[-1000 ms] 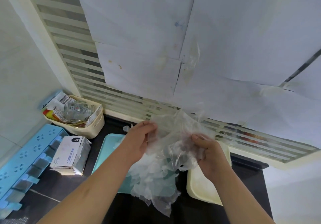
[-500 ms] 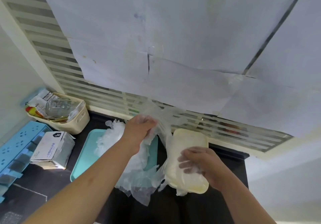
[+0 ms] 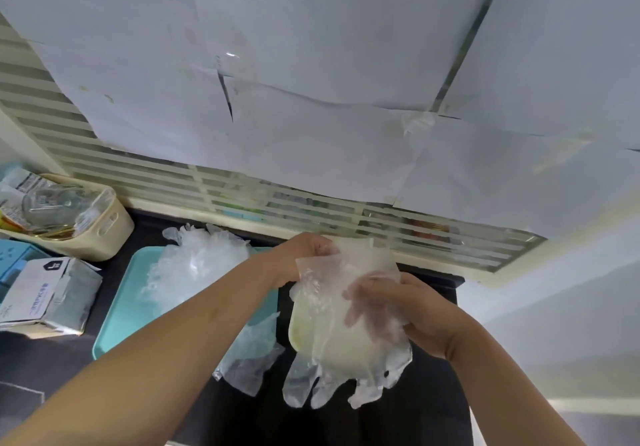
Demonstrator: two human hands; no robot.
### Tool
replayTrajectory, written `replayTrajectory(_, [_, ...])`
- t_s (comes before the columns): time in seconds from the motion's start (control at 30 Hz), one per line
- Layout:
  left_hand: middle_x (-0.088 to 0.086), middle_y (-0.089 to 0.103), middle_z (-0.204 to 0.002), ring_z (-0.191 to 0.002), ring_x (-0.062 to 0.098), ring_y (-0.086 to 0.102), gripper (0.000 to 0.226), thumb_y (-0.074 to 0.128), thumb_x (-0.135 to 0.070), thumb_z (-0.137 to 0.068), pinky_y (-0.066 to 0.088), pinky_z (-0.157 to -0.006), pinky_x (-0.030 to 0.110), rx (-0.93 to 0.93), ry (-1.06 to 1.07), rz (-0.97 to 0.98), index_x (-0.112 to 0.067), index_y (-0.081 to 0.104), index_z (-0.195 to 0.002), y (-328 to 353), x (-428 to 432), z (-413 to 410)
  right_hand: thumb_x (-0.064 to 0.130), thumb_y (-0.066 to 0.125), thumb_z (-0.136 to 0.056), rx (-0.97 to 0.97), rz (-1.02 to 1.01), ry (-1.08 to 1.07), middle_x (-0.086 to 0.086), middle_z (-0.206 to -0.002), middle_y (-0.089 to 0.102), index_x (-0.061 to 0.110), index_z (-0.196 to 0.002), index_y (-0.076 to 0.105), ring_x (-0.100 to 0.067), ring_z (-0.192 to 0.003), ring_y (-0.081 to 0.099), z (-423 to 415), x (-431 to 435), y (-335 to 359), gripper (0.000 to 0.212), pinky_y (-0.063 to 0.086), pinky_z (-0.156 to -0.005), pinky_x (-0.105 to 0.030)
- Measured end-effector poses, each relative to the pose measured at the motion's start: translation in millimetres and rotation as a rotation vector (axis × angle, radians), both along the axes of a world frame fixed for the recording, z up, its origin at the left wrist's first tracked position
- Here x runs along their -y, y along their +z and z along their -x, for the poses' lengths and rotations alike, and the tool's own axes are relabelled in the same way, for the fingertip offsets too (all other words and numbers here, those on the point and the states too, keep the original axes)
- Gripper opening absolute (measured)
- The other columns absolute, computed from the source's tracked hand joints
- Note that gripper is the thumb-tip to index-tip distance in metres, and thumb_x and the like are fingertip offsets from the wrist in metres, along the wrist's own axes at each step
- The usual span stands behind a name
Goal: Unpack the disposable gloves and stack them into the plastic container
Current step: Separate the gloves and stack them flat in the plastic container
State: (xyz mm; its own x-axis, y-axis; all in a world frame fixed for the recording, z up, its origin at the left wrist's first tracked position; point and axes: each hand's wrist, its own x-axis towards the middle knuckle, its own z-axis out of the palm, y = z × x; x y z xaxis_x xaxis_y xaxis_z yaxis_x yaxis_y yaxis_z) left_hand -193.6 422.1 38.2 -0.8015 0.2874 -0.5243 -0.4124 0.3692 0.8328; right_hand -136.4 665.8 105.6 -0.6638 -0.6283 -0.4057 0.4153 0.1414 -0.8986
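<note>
Forearms are held forward; a glove (image 3: pixel 311 383) is pinched by the left hand (image 3: pixel 304 255) (fingers curled), the right hand (image 3: pixel 412 307) spread flat on it.

Single head view, looking forward-down, close over dark counter (image 3: pixel 346 421).

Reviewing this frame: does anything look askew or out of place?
Two things. The glove draped over the cream container overshoots its near rim, its tips hanging over the dark counter. A second glove lies half off the near corner of the teal tray, onto the counter.
</note>
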Motion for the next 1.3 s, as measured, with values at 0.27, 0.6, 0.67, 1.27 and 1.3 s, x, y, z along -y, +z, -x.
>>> replayTrajectory(0.27, [0.005, 0.060, -0.121, -0.103, 0.022, 0.060, 0.055, 0.061, 0.014, -0.088, 0.049, -0.089, 0.023, -0.283, 0.039, 0.382, -0.010, 0.059, -0.138, -59.5, -28.8, 12.1, 0.026, 0.070, -0.103, 0.098, -0.213, -0.399, -0.019, -0.098, 0.078, 0.008, -0.114, 0.074, -0.023, -0.066, 0.063, 22.0, 6.9, -55.1, 0.021, 0.053, -0.062, -0.036])
replayTrajectory(0.6, [-0.018, 0.058, -0.114, -0.077, 0.007, 0.062, 0.028, 0.073, -0.026, -0.094, 0.051, -0.075, 0.013, -0.714, 0.313, 0.313, -0.025, 0.068, -0.121, -13.3, -10.7, -22.7, 0.022, 0.069, -0.103, 0.189, -0.335, -0.454, -0.013, -0.093, 0.080, 0.011, -0.112, 0.074, -0.025, -0.074, 0.073, 63.0, 40.5, -103.1, 0.015, 0.062, -0.069, -0.039])
replayTrajectory(0.67, [-0.016, 0.050, -0.136, -0.089, 0.009, 0.065, 0.054, 0.074, -0.043, -0.088, 0.056, -0.084, 0.030, -0.653, -0.055, 0.378, -0.036, 0.056, -0.139, -21.6, -26.8, -37.8, 0.012, 0.064, -0.103, 0.207, -0.354, -0.445, -0.014, -0.094, 0.080, 0.009, -0.111, 0.074, -0.029, -0.079, 0.077, 68.2, 44.8, -106.2, 0.013, 0.064, -0.075, -0.043])
replayTrajectory(1.27, [0.003, 0.015, -0.171, -0.128, 0.025, 0.059, 0.063, 0.056, -0.018, -0.102, 0.054, -0.102, 0.042, -0.355, -0.226, 0.716, -0.024, 0.032, -0.159, -83.5, -64.8, -47.2, 0.022, 0.061, -0.102, -0.256, -0.602, -0.406, 0.008, -0.102, 0.073, 0.042, -0.105, 0.065, -0.016, -0.096, 0.070, 20.5, 42.9, -93.5, 0.020, 0.062, -0.087, -0.039])
replayTrajectory(1.3, [0.001, 0.037, -0.160, -0.120, 0.022, 0.063, 0.049, 0.055, -0.014, -0.100, 0.057, -0.096, 0.040, -0.498, -0.133, 0.658, -0.021, 0.050, -0.149, -77.0, -54.7, -55.0, 0.023, 0.060, -0.102, -0.257, -0.605, -0.397, 0.008, -0.104, 0.073, 0.040, -0.109, 0.066, -0.016, -0.097, 0.070, 19.5, 48.1, -92.9, 0.019, 0.062, -0.089, -0.040])
